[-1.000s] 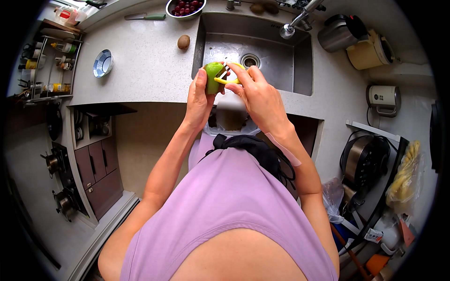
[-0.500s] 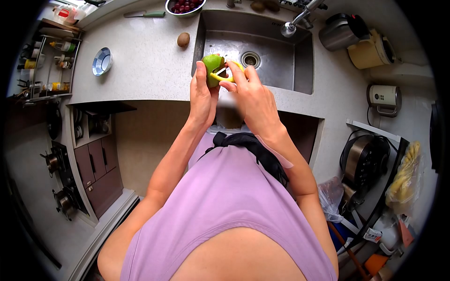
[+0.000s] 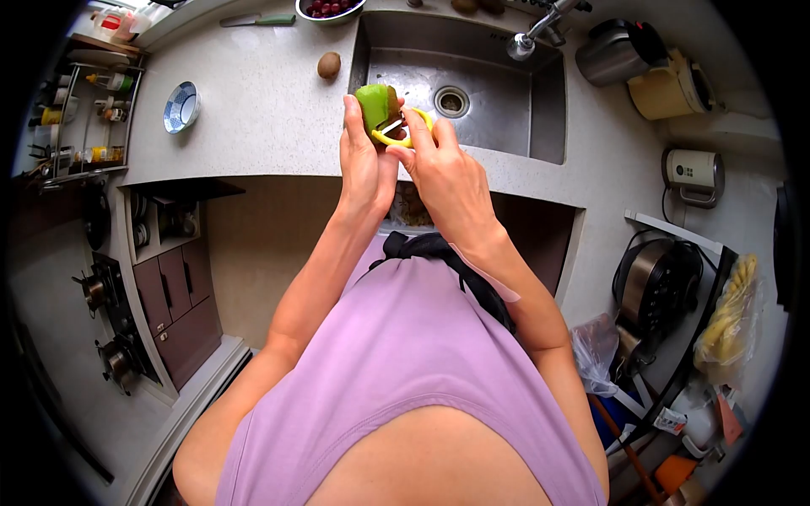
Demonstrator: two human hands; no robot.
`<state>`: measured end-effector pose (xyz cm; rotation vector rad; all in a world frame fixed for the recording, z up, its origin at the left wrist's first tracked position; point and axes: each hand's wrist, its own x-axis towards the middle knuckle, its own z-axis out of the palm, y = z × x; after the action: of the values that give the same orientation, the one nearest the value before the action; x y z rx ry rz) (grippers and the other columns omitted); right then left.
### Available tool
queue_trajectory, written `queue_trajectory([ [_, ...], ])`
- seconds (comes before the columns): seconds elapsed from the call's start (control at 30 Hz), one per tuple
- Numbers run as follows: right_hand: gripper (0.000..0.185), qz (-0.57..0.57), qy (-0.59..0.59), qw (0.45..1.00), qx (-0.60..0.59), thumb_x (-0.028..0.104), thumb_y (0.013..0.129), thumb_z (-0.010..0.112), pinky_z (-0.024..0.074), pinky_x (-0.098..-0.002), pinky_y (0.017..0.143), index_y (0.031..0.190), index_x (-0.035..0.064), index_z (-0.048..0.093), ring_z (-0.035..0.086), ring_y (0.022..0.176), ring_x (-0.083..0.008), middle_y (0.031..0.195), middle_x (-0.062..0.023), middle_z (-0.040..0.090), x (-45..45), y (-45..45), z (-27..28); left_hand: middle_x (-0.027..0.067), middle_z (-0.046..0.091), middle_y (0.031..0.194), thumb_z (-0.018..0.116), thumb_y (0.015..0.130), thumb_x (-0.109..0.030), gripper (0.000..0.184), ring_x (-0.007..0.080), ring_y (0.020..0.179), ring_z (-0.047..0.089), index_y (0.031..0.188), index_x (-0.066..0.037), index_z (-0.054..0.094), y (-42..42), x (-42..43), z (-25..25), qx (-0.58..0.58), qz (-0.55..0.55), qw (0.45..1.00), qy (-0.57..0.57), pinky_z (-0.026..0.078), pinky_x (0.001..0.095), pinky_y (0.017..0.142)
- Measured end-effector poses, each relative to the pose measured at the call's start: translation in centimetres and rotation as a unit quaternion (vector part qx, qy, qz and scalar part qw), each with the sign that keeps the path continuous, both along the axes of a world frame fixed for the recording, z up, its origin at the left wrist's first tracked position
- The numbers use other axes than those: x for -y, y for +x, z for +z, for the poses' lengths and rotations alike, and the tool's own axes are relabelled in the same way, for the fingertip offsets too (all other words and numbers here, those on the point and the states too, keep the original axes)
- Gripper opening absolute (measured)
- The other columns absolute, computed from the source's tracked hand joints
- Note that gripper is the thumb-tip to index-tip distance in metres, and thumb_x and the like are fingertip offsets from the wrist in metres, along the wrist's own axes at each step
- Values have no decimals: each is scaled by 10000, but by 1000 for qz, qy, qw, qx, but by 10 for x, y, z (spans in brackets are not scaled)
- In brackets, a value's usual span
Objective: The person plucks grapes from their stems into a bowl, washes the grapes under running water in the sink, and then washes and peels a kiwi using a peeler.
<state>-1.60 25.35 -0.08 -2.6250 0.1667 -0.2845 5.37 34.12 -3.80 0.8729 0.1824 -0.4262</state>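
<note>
Near the sink's left front corner, my left hand [image 3: 364, 160] is closed around a kiwi [image 3: 372, 107]. Bright green flesh shows over much of the fruit, with brown skin still on its right side. My right hand [image 3: 447, 173] grips a yellow peeler [image 3: 393, 142], its pale blade against or very close to the kiwi's lower right side. A whole brown kiwi [image 3: 329, 65] lies on the counter just left of the sink.
The steel sink [image 3: 540, 126] has a faucet [image 3: 521, 46] at its back right. On the counter are a blue-patterned bowl [image 3: 181, 108], a green-handled knife [image 3: 260, 19] and a bowl of cherries [image 3: 332, 8]. A kettle [image 3: 693, 175] and a steel jug [image 3: 614, 55] stand at right.
The kiwi has turned in my left hand, so more green flesh faces up. My right hand and the peeler have moved slightly left.
</note>
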Motion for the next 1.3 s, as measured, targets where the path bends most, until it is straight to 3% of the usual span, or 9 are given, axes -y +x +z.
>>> queue_trajectory([
  [0.3,529,-4,-33,999,17,289,881,622,548,-319,548,1283,-15,460,653,677,-238,894,-121,509,-5,-2,-8,87,623,1046,351,985,-545,542,205,943,602,1088,-56,558,2,2,-2,-101,8,994,-42,500,364,859],
  [0.4,491,-18,-10,1000,7,263,881,621,546,-356,567,1303,57,480,657,698,-272,940,-115,534,-7,-4,-8,78,623,1048,337,981,-561,560,205,946,600,1095,-60,560,1,3,-5,-113,24,993,-30,510,363,852],
  [0.8,481,-24,10,1000,-11,299,918,569,542,-355,570,1310,36,476,648,706,-290,902,-136,519,-11,-6,-17,77,629,1065,285,979,-584,637,219,952,583,1149,-39,568,9,-1,-15,-187,4,979,-76,512,373,869],
  [0.9,489,-11,12,998,-54,301,932,561,544,-333,524,1287,-21,463,659,681,-273,901,-151,525,-10,-7,-16,71,627,1068,274,976,-594,641,212,962,585,1150,-49,565,7,-5,-38,-177,0,980,-88,508,371,875],
  [0.97,436,-9,114,989,-91,307,965,508,546,-410,633,1236,-35,500,647,763,-356,945,-211,563,-8,-10,-14,63,626,1071,269,973,-599,640,202,966,587,1150,-59,564,3,1,-31,-187,36,980,-59,497,360,864],
  [1.0,436,-9,115,989,-91,307,965,508,546,-410,633,1236,-35,500,647,763,-356,945,-211,563,-7,-11,-22,56,626,1075,263,971,-605,639,192,969,589,1150,-70,563,0,4,-28,-196,71,978,-29,487,349,854],
  [1.07,417,33,236,970,-56,295,974,485,507,-461,752,1207,-48,525,618,862,-408,1011,-261,596,-4,-16,-44,50,624,1082,259,970,-609,638,183,972,591,1152,-78,562,-2,5,-28,-181,75,981,5,470,334,840],
  [1.17,417,50,295,954,-13,291,979,471,474,-458,804,1198,-57,539,603,933,-397,1030,-275,613,5,-19,-48,37,618,1106,259,972,-608,623,163,980,583,1152,-93,561,-5,8,-34,-176,89,980,33,421,311,818],
  [1.3,487,15,293,952,-82,295,884,644,494,-402,731,1236,-21,531,629,861,-368,993,-250,635,27,-32,-24,45,603,1138,281,981,-584,583,165,1008,554,1143,-95,555,-8,0,-43,-132,40,990,-30,418,350,894],
])
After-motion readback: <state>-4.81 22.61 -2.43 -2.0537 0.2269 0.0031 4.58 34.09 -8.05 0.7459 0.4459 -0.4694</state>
